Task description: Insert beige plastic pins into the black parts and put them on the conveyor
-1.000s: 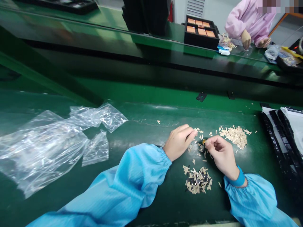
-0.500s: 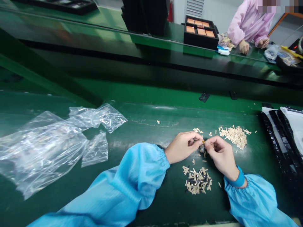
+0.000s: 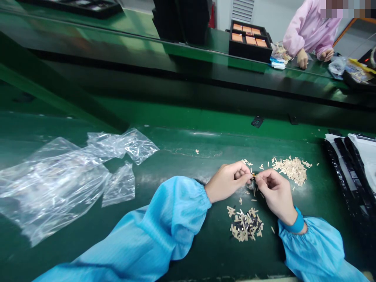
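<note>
A tiny yellowish piece [image 3: 253, 175] sits between the fingertips of both hands, over the green table [image 3: 182, 164]. My left hand [image 3: 229, 181] pinches it from the left, thumb against the bent fingers. From the right, my right hand [image 3: 274, 192] pinches its other side with thumb and forefinger. Just below the fingertips lie small loose bits, partly hidden. A pile of beige strips mixed with dark pieces [image 3: 246, 225] is nearer to me, below the hands. Beyond my right hand lies a pile of small beige pieces [image 3: 292, 169].
Clear plastic bags [image 3: 64, 184] cover the left side. Black-edged white sheets or trays [image 3: 349, 172] stand at the right. Across a raised green ledge, a person in a pink sleeve [image 3: 296, 33] works beside a black box [image 3: 249, 53] with orange items.
The view has shifted very slightly. Both hands stay together at nearly the same spot, and the yellowish piece shows a little more between the fingertips.
</note>
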A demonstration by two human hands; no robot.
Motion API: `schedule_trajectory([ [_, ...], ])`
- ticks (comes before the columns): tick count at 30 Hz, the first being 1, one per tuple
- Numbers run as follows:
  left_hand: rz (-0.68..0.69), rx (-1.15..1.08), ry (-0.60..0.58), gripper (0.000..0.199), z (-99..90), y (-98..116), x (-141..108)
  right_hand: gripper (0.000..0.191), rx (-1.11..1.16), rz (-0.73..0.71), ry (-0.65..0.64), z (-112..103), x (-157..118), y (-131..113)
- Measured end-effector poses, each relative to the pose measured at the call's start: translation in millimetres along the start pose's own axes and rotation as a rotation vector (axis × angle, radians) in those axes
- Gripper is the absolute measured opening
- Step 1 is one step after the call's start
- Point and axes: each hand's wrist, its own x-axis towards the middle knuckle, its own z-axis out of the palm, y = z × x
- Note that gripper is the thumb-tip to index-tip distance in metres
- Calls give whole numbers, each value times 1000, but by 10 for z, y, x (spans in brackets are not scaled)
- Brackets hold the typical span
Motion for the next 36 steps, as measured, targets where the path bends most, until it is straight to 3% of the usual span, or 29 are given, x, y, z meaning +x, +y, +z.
schedule_trajectory([
  [4, 77, 37, 56, 7, -10, -31, 4, 21, 6, -4, 56, -12, 9, 4],
  [9, 241, 178, 120, 22, -22, -24, -5, 26, 3, -3, 45, -10, 7, -9],
  [14, 227, 199, 184, 7, -18, -45, -4, 28, -13, -7, 28, -7, -2, -18],
  [16, 201, 198, 191, 14, -13, -44, -3, 27, -13, -12, 19, -6, -2, -25],
  [21, 75, 119, 93, 14, -6, 29, -14, 21, -14, -24, 3, 0, -3, -49],
  [29, 64, 109, 47, 10, -7, 48, -6, 17, -80, -40, -52, 4, -17, -21],
  [34, 41, 64, 76, 9, 5, 51, -10, 8, -305, -287, 149, 23, -56, -28],
  [36, 35, 55, 82, 11, 15, 54, -17, 4, -388, -394, 132, 34, -74, -40],
])
